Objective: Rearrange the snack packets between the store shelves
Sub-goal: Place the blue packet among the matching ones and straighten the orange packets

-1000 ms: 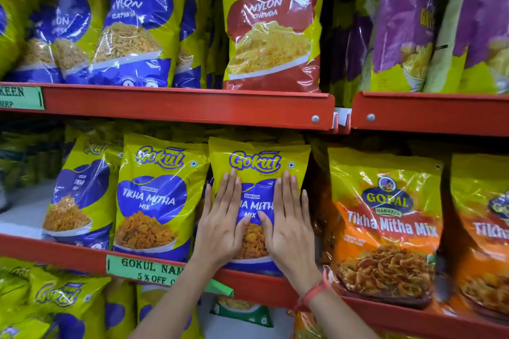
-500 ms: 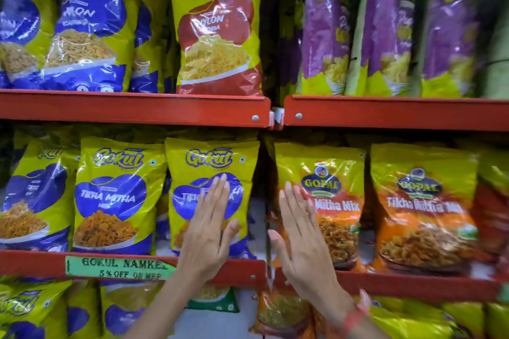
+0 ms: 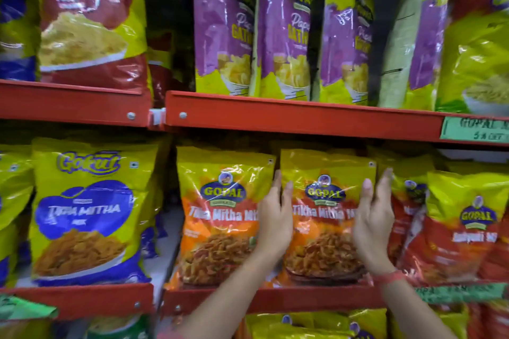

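Observation:
An orange and yellow Gopal Tikha Mitha Mix packet (image 3: 325, 231) stands upright on the middle red shelf (image 3: 300, 297). My left hand (image 3: 274, 219) presses against its left edge, fingers pointing up. On the right edge, my right hand (image 3: 371, 221) curls its fingers around the side. The packet is clasped between the two hands. A matching Gopal packet (image 3: 217, 226) stands just left of it, partly behind my left hand. Further left is a yellow and blue Gokul Tikha Mitha packet (image 3: 85, 215).
Red Gopal packets (image 3: 465, 231) crowd the shelf at the right. The upper red shelf (image 3: 303, 118) carries purple and yellow packets (image 3: 223, 33) and a red and yellow one (image 3: 88, 25). A green price label (image 3: 476, 129) hangs at the right. More packets fill the shelf below.
The view has shifted right along the shelf. Both hands left the Gokul packet, moved right, and now clasp the second Gopal Tikha Mitha Mix packet by its sides.

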`<state>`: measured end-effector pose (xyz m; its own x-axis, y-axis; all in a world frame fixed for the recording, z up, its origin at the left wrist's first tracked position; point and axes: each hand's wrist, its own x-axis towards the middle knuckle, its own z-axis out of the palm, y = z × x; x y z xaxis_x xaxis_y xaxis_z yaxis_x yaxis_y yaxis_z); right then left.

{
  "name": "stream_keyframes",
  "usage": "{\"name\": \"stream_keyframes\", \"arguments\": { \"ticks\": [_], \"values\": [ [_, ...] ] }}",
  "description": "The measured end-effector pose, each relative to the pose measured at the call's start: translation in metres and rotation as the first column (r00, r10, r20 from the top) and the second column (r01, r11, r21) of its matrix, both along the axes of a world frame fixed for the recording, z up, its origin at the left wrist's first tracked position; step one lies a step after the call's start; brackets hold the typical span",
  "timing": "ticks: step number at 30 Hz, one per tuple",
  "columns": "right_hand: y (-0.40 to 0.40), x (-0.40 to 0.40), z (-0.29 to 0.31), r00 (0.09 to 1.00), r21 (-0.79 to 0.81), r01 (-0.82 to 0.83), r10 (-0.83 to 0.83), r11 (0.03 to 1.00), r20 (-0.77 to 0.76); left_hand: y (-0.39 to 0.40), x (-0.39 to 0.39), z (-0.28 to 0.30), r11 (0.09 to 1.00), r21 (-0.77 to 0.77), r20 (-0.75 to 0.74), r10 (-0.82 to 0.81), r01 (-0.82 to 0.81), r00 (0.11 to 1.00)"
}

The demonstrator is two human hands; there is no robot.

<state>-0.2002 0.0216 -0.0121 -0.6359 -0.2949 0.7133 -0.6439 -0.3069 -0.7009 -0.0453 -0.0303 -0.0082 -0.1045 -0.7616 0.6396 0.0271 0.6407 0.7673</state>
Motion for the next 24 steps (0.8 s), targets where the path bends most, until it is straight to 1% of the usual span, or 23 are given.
{"name": "stream_keyframes", "arguments": {
  "ticks": [2, 4, 6, 8, 10, 11, 13, 16, 19, 21, 24],
  "values": [
    [-0.006, -0.022, 0.007, 0.982, -0.025, -0.059, 0.063, 0.998, 0.177, -0.005, -0.024, -0.003, 0.995, 0.082, -0.025, 0.055, -0.053, 0.998],
    [-0.014, -0.039, 0.015, 0.897, -0.139, -0.197, 0.236, 0.970, 0.375, -0.012, -0.042, 0.002, 0.987, 0.161, -0.137, 0.048, -0.025, 0.989],
    [-0.018, -0.046, 0.021, 0.795, -0.231, -0.300, 0.377, 0.925, 0.475, -0.016, -0.050, 0.013, 0.977, 0.206, -0.298, 0.008, 0.056, 0.954],
    [-0.017, -0.047, 0.023, 0.725, -0.308, -0.327, 0.446, 0.894, 0.525, -0.018, -0.053, 0.021, 0.969, 0.214, -0.452, -0.014, 0.124, 0.892],
    [-0.012, -0.048, 0.023, 0.675, -0.395, -0.321, 0.500, 0.861, 0.543, -0.017, -0.052, 0.024, 0.962, 0.215, -0.576, -0.015, 0.168, 0.817],
    [-0.009, -0.050, 0.022, 0.659, -0.435, -0.319, 0.527, 0.842, 0.536, -0.015, -0.052, 0.024, 0.963, 0.211, -0.615, -0.002, 0.168, 0.788],
    [0.001, -0.050, 0.020, 0.626, -0.492, -0.339, 0.583, 0.802, 0.518, -0.008, -0.047, 0.025, 0.967, 0.203, -0.661, 0.018, 0.155, 0.750],
    [0.016, -0.052, 0.018, 0.600, -0.508, -0.396, 0.634, 0.765, 0.488, 0.004, -0.039, 0.027, 0.969, 0.186, -0.708, 0.016, 0.165, 0.706],
    [0.023, -0.051, 0.021, 0.579, -0.484, -0.444, 0.653, 0.754, 0.487, 0.011, -0.030, 0.026, 0.963, 0.195, -0.713, 0.007, 0.188, 0.701],
    [0.023, -0.048, 0.024, 0.586, -0.461, -0.429, 0.628, 0.777, 0.513, 0.014, -0.028, 0.028, 0.952, 0.227, -0.719, 0.022, 0.205, 0.694],
    [0.021, -0.046, 0.028, 0.607, -0.460, -0.391, 0.600, 0.797, 0.522, 0.017, -0.026, 0.037, 0.942, 0.289, -0.701, 0.087, 0.170, 0.708]
  ]
}}
